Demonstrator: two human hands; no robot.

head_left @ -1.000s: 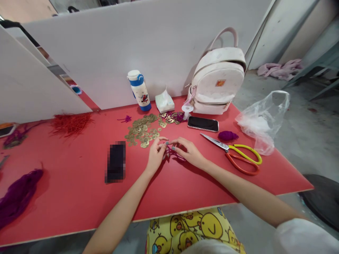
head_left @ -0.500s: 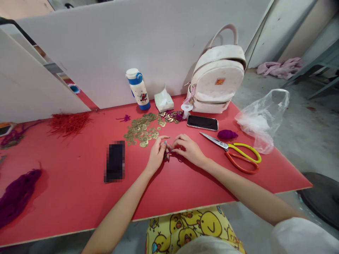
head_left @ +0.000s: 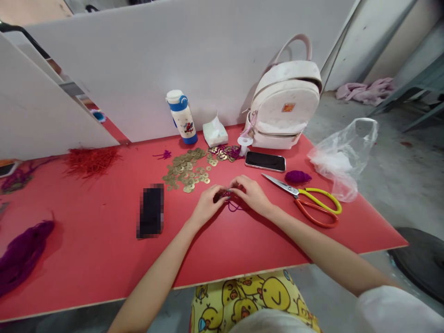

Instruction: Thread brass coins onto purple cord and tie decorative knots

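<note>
Between my hands is a thin purple cord (head_left: 234, 207), with a loop of it hanging below the fingertips over the red table. My left hand (head_left: 210, 201) pinches the cord with curled fingers. From the other side, my right hand (head_left: 250, 194) also pinches it, its fingertips almost meeting those of the left. Whether a coin is caught in the cord I cannot make out. Just beyond my left hand lies a spread of brass-coloured coins (head_left: 185, 169) with holes. A small bunch of purple cords (head_left: 234, 151) rests on more coins behind my hands.
Large scissors (head_left: 305, 199), a purple yarn ball (head_left: 297, 176) and a phone (head_left: 265, 161) lie right. A dark blurred-out rectangle (head_left: 151, 211) and purple yarn (head_left: 26, 254) are left. Behind stand a bottle (head_left: 183, 118), tissues (head_left: 215, 132), a spool (head_left: 244, 142) and a white backpack (head_left: 282, 108).
My left fingers, spread before, have curled into a pinch and moved slightly right toward my right hand. A larger loop of purple cord now shows below them.
</note>
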